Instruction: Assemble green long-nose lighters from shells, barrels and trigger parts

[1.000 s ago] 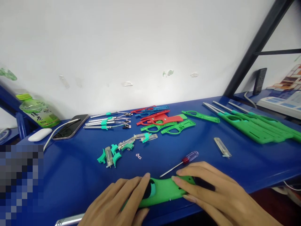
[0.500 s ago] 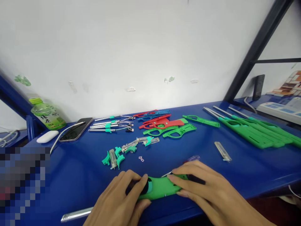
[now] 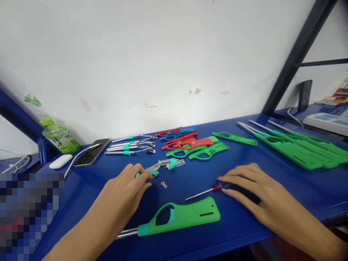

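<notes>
An assembled green lighter body [image 3: 187, 217] with a metal tube lies loose near the table's front edge, between my hands. My left hand [image 3: 127, 188] reaches over the pile of small teal and clear parts [image 3: 165, 165]. Its fingers are curled together, with a sliver of teal showing among them. My right hand [image 3: 250, 188] lies with fingers stretched flat over the handle of a screwdriver [image 3: 206, 191]. The red collar and metal shaft stick out to the left, and the clear handle is hidden under the fingers.
On the blue table [image 3: 299, 188] lie red, blue and green lighter shells [image 3: 190, 145], metal tubes with wires [image 3: 130, 145], and finished green lighters [image 3: 296, 148] at the right. A phone [image 3: 91, 152], a white case [image 3: 60, 161] and a green bottle [image 3: 60, 136] sit at the left.
Both hands have let go of the green lighter, which now lies free. My left hand moved up to the small teal parts; my right hand moved to the screwdriver handle.
</notes>
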The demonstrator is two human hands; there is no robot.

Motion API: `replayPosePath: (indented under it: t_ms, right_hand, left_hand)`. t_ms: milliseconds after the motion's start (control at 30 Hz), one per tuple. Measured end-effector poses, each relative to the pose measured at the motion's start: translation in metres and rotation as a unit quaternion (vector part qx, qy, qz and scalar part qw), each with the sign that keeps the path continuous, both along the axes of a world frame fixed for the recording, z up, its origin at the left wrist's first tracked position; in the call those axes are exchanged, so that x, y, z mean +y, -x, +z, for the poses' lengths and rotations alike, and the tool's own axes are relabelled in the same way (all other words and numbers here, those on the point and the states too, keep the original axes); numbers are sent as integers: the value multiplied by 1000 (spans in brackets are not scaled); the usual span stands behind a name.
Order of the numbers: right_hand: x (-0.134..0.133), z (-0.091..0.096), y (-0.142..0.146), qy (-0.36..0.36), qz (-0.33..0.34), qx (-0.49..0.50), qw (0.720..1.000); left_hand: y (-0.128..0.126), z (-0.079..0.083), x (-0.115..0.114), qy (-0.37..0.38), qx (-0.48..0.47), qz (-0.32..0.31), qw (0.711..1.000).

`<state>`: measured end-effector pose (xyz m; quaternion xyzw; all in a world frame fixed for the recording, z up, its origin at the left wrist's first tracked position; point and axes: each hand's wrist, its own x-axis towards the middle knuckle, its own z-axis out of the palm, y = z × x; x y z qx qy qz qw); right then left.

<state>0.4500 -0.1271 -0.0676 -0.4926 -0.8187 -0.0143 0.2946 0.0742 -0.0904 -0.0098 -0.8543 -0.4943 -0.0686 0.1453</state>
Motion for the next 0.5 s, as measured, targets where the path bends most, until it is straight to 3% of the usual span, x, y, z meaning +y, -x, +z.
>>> replayPosePath:
  t_ms: [167, 500]
  right_hand:
    - [0, 6, 1, -19, 42, 28, 999]
    - [-3, 4, 1, -32, 29, 66, 997]
  left_hand:
    - [-16, 1, 4, 19, 46, 16, 999]
    - [-20, 6, 6, -7, 40, -4, 999]
